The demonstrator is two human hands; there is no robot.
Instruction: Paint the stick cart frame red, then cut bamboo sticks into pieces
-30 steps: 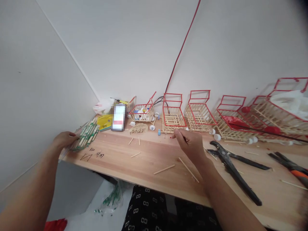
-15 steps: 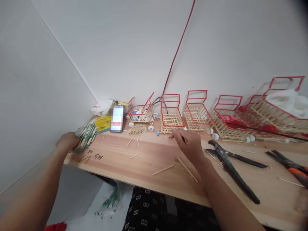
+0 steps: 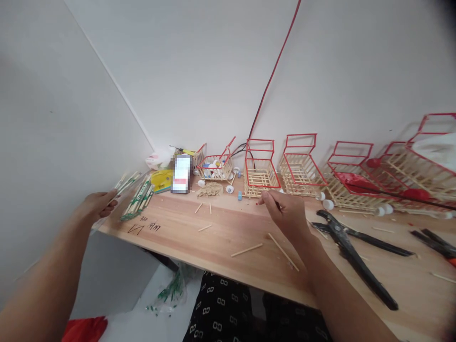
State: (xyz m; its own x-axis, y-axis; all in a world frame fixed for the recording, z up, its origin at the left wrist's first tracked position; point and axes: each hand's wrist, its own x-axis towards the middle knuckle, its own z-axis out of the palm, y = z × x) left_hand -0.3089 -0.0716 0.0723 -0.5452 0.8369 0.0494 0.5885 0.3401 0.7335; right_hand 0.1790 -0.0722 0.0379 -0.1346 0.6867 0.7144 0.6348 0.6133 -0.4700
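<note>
Left hand at the table's left edge grips a few sticks lifted just off the wrapped bundle on the corner, right hand mid-table, fingers pinched shut on a thin red-tipped stick, near the cart, pliers to its right.

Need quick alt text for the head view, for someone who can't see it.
A person's left hand grips wrapped sticks at the left end of a wooden table, while the right hand pinches a thin stick beside a small cart. More red-framed stick carts line the wall; black pliers lie to the right.
</note>
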